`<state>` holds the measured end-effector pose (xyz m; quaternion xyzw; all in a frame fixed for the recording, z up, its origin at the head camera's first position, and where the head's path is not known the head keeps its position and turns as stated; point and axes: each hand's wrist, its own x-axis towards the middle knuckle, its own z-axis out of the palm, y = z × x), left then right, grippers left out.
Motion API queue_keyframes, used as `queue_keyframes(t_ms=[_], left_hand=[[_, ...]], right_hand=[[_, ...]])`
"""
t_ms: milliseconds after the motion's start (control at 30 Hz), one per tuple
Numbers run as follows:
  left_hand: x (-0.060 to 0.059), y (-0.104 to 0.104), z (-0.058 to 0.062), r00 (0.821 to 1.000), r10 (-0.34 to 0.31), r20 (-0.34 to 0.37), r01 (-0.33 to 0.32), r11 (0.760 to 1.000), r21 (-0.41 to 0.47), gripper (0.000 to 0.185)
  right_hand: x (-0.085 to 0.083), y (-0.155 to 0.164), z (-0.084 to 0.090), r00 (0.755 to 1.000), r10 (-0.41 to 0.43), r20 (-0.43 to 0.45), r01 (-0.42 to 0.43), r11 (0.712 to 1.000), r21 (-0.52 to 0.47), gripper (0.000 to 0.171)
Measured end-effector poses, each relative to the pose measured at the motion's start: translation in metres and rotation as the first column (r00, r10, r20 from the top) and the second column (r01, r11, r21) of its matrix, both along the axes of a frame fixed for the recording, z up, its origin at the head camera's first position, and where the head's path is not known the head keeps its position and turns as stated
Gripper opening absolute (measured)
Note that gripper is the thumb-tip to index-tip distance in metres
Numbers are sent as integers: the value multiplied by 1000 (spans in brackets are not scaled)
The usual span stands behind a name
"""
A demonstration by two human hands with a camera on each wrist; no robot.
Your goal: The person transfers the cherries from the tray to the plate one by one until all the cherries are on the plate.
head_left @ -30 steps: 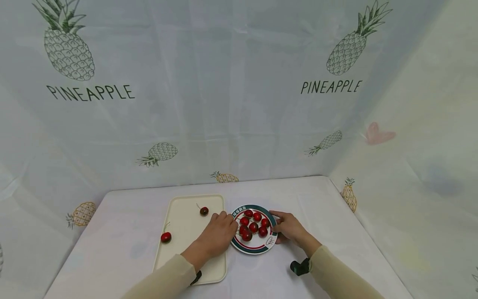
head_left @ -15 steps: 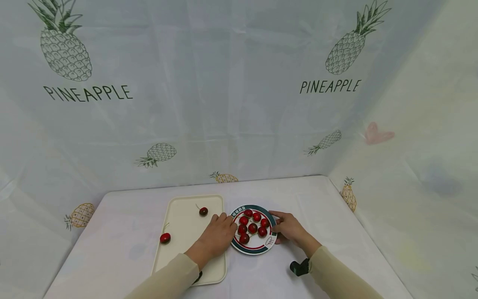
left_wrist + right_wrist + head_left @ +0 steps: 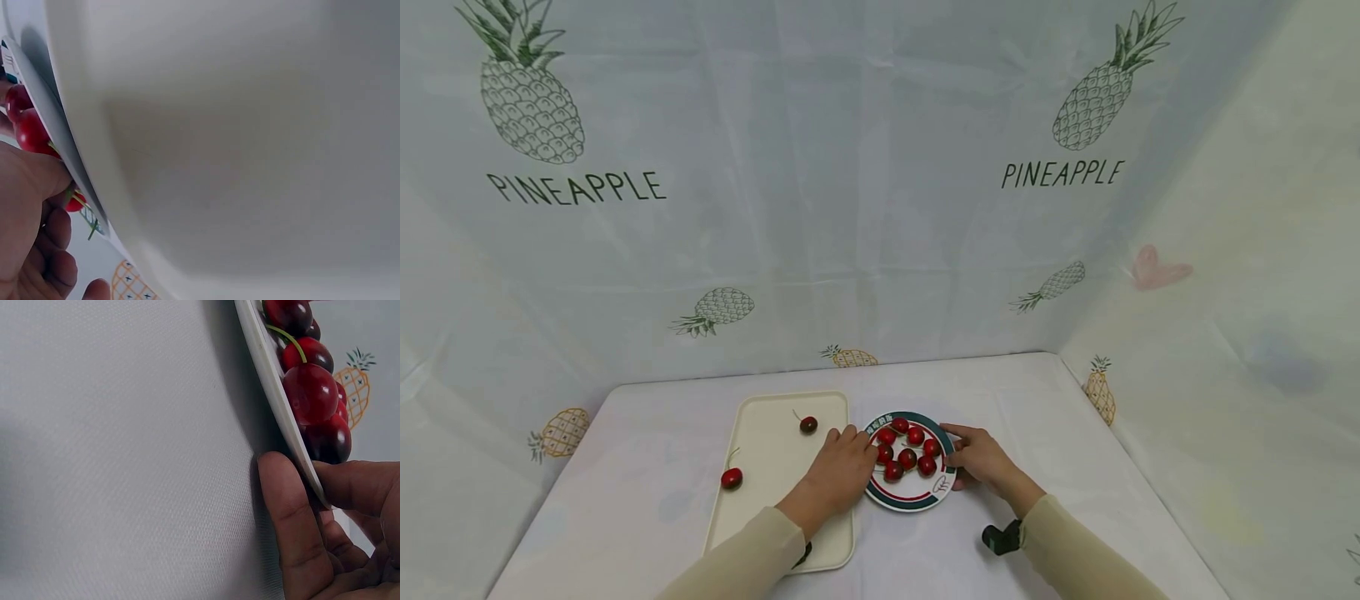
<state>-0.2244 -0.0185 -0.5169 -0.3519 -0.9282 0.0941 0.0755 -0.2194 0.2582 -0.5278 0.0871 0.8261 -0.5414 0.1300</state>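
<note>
A white plate (image 3: 912, 505) with a green and red border carries several red cherries (image 3: 907, 458) near the middle of the table. My right hand (image 3: 985, 460) pinches its right rim; in the right wrist view the thumb (image 3: 359, 484) lies above the rim and a finger (image 3: 290, 519) below. At the left rim, my left hand (image 3: 842, 468) reaches in among the fruit. The left wrist view has its thumb and curled fingers around a partly hidden cherry (image 3: 75, 203) with a green stem. Its fingertips are mostly hidden.
A cream tray (image 3: 760, 450) lies left of the plate, under my left forearm. One dark cherry (image 3: 808, 425) rests on it, and another cherry (image 3: 732, 478) sits at its left edge. Pineapple-printed cloth (image 3: 880, 208) hangs behind the white-covered table (image 3: 1000, 392).
Several cherries at the plate's left side have shifted slightly beside my left fingertips. My left forearm has edged a little right. The right hand keeps its hold on the plate.
</note>
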Motion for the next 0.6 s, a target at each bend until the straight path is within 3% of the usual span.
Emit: queue_keyframes(t_ms=[600], left_hand=[[1,1,6,1000,-3,-26,4,999,53,30]], right_hand=[[0,0,-1,1000,8,-8,-8,1000,-3,67]])
